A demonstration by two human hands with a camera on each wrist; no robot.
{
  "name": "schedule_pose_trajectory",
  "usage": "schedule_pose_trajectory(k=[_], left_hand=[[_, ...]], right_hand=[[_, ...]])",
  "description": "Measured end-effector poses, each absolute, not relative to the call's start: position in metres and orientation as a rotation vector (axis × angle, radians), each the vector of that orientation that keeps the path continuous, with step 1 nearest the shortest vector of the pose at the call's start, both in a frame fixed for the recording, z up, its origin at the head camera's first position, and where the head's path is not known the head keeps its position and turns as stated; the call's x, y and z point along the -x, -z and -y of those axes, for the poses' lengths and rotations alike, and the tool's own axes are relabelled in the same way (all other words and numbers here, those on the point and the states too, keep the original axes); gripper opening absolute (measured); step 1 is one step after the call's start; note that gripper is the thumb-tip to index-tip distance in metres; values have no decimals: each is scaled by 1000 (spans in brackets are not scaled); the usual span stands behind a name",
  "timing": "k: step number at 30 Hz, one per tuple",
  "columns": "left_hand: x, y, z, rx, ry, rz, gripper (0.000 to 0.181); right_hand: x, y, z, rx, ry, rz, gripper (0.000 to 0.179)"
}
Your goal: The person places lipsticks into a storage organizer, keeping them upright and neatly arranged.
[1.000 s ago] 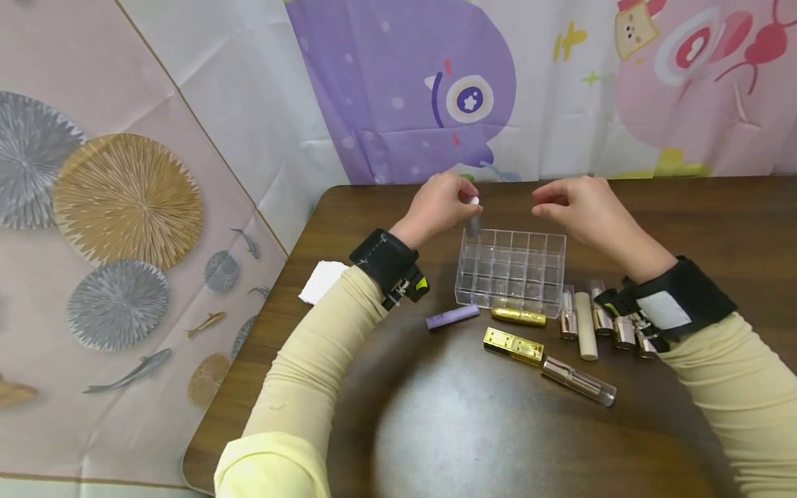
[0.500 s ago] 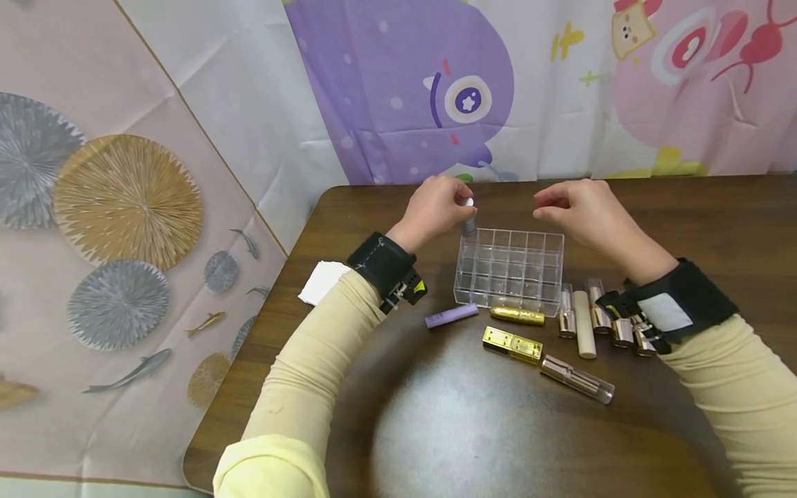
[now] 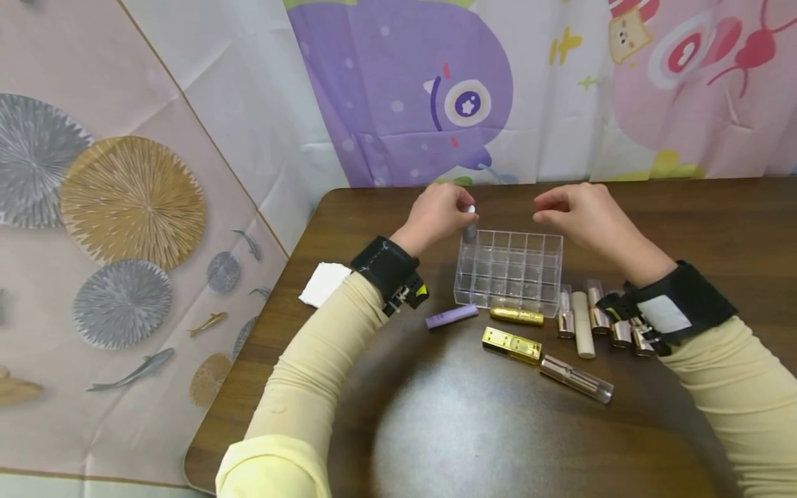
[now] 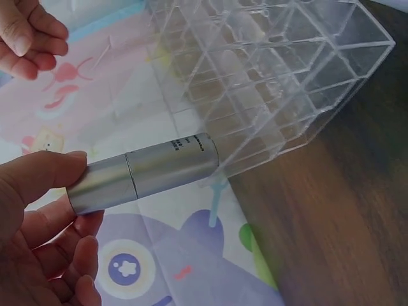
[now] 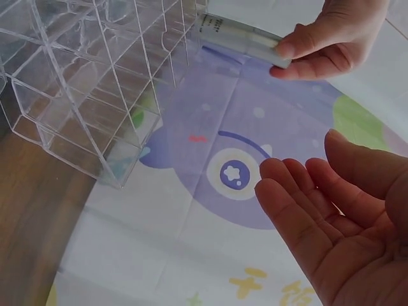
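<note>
My left hand (image 3: 438, 216) pinches a silver lipstick tube (image 4: 153, 171) by one end, between thumb and fingers. The tube's other end is at the far left corner of a clear divided organizer (image 3: 509, 271); whether it touches the rim I cannot tell. All the organizer's compartments look bare in the head view. My right hand (image 3: 582, 213) hovers beyond the organizer's far right corner with relaxed, slightly bent fingers and holds nothing. In the right wrist view its palm and fingers (image 5: 299, 220) show apart from the organizer.
Before the organizer lie a purple tube (image 3: 451, 317), a gold tube (image 3: 517, 316), a gold rectangular lipstick (image 3: 512, 345) and a clear-capped lipstick (image 3: 576, 379). Beside a cream tube (image 3: 583, 325) at right lie several lipsticks, partly under the right wrist strap. White tissue (image 3: 324, 283) lies left.
The left hand with the silver tube has shifted slightly left and then a little down, toward the organizer's corner. The right hand stays nearly still.
</note>
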State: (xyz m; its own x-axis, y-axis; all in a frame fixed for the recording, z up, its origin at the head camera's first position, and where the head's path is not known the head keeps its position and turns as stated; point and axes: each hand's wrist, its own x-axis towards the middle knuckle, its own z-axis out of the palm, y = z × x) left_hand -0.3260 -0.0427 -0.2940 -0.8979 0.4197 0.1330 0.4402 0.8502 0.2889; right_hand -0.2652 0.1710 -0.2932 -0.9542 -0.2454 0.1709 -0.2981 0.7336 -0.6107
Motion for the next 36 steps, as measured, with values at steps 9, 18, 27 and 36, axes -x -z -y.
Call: schedule_pose_trajectory(k=[9, 18, 27, 36], left_hand=[[320, 297, 39, 688, 500, 2980, 19], [316, 298, 36, 665, 538, 3029, 21], [318, 303, 37, 703, 516, 2989, 23], [318, 297, 48, 689, 482, 2906, 35]], right_hand=[[257, 294, -173, -452, -1013, 2852, 29], [250, 293, -176, -433, -994, 2865, 29], [247, 291, -182, -399, -986, 2892, 31], [245, 274, -188, -392, -945, 2875, 31]])
